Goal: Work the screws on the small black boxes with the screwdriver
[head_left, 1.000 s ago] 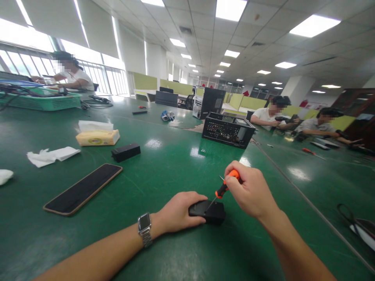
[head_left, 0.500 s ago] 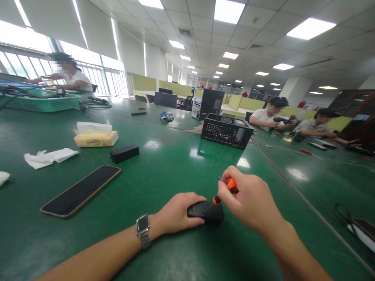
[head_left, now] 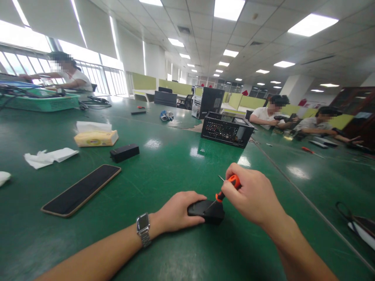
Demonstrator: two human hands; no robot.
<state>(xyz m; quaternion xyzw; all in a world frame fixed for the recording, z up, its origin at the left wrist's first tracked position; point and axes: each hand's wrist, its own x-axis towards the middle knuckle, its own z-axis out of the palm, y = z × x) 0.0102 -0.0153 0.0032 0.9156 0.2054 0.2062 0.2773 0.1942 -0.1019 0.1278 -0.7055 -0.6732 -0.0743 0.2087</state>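
My left hand (head_left: 180,212), with a watch (head_left: 143,229) at its wrist, grips the left end of a small black plastic box (head_left: 215,214) on the green table. Thumb and fingers lie on opposite sides of it. My right hand (head_left: 249,195) is closed around the orange and black handle of a screwdriver (head_left: 234,181). Its shaft slants down and left to the top of the box. A thin metal pin or screw sticks up near my left fingers. Another thin metal piece (head_left: 221,178) pokes out beside my right fingertips; what it belongs to is hidden.
Left on the table (head_left: 164,249) lie a phone (head_left: 83,190), a second black box (head_left: 125,153), a tissue pack (head_left: 96,137) and crumpled tissue (head_left: 51,157). Farther off stand an open computer case (head_left: 227,130) and a green basket (head_left: 52,102). Several people sit around the far table.
My right hand has shifted slightly up and right, and the screwdriver handle now leans farther right. My left hand and the black box stay in place.
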